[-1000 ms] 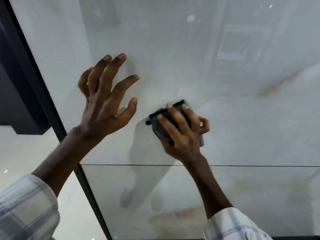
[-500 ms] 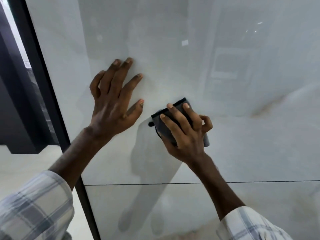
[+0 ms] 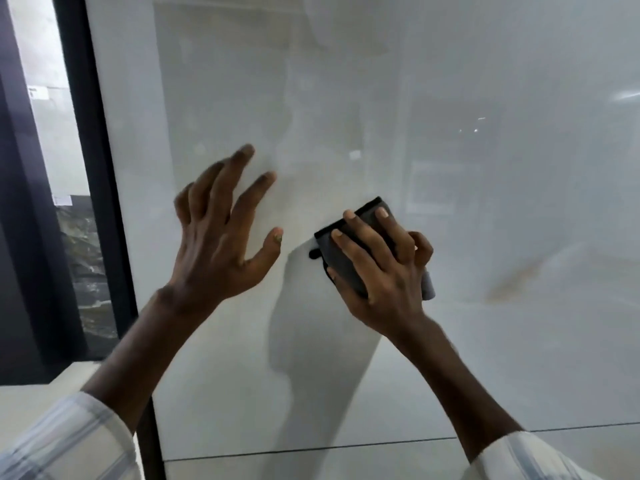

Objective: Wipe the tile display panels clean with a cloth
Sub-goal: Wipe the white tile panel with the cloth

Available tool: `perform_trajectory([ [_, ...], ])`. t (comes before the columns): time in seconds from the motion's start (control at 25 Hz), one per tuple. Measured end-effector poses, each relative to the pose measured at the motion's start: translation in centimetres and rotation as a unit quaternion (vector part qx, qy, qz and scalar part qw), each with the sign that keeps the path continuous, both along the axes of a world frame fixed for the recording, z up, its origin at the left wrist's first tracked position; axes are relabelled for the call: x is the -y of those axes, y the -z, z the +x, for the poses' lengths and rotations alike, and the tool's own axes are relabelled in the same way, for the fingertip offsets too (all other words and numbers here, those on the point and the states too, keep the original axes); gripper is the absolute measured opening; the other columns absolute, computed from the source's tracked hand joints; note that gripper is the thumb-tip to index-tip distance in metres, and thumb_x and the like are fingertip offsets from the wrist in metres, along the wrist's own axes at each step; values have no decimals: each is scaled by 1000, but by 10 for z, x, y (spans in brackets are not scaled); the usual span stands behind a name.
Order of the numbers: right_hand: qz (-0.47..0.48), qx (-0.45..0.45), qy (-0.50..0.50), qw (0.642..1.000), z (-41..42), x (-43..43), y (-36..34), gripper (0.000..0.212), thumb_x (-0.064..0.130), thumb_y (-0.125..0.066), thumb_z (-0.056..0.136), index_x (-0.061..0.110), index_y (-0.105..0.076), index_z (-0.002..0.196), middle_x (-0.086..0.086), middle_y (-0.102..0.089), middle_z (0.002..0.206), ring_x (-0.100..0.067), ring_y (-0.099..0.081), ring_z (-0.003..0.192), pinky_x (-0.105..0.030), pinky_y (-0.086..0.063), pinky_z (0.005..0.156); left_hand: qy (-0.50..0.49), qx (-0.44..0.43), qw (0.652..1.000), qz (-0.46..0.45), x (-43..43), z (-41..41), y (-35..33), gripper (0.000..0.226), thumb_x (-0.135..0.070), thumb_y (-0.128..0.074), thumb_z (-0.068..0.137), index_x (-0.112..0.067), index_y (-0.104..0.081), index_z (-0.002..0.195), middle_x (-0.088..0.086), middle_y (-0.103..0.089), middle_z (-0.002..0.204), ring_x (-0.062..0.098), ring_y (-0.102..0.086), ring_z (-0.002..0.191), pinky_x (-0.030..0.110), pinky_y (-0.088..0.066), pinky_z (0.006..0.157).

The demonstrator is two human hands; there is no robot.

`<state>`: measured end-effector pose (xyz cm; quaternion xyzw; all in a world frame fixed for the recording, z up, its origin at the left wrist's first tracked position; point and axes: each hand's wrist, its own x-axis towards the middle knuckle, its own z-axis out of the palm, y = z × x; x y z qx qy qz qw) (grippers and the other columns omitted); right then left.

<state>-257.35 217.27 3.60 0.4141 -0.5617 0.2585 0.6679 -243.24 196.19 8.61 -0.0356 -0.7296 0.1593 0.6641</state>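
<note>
Folded dark grey cloth (image 3: 349, 251) is pressed on the glossy pale tile panel (image 3: 485, 202), right of the left hand (image 3: 221, 244), under the right hand (image 3: 384, 271).

The right hand (image 3: 381, 268) covers most of the cloth (image 3: 341, 251) (only edges peek out); the left hand (image 3: 221, 237) looks blurry.
</note>
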Motion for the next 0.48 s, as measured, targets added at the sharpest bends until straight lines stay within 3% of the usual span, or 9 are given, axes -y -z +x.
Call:
perform_trajectory([
  [0.12, -4, -18, -6, 1000, -8, -8, -40, 34, 45, -78, 90, 25, -79, 118, 4, -64, 142, -26, -55, 136, -61, -40, 93, -24, -7, 1000, 9, -1, -3, -45, 63, -40, -63, 94, -7, -52, 146, 21, -28, 166, 35, -31, 145, 51, -31, 106],
  [0.24, -140, 51, -13, 989, -20, -13, -99, 43, 45, -80, 87, 23, -74, 123, 4, -63, 143, -26, -52, 137, -59, -41, 100, -44, -7, 999, 10, 4, -10, -70, 65, -43, -61, 93, -7, -51, 147, 16, -27, 168, 34, -32, 146, 51, -29, 109],
  [0.32, -188, 86, -21, 978, -12, -1, -101, 47, 44, -78, 88, 20, -71, 128, 2, -62, 145, -29, -50, 139, -57, -41, 104, -62, -12, 998, -2, 10, -13, -71, 64, -44, -57, 97, -7, -51, 149, 15, -30, 168, 35, -35, 149, 50, -28, 112],
  [0.48, -2, -17, -7, 1000, 3, 16, -56, 41, 43, -75, 91, 23, -75, 126, 2, -60, 148, -27, -49, 143, -58, -41, 97, -59, -17, 998, -20, 13, -16, -66, 63, -44, -55, 99, -6, -53, 149, 14, -37, 165, 36, -37, 151, 51, -29, 118],
])
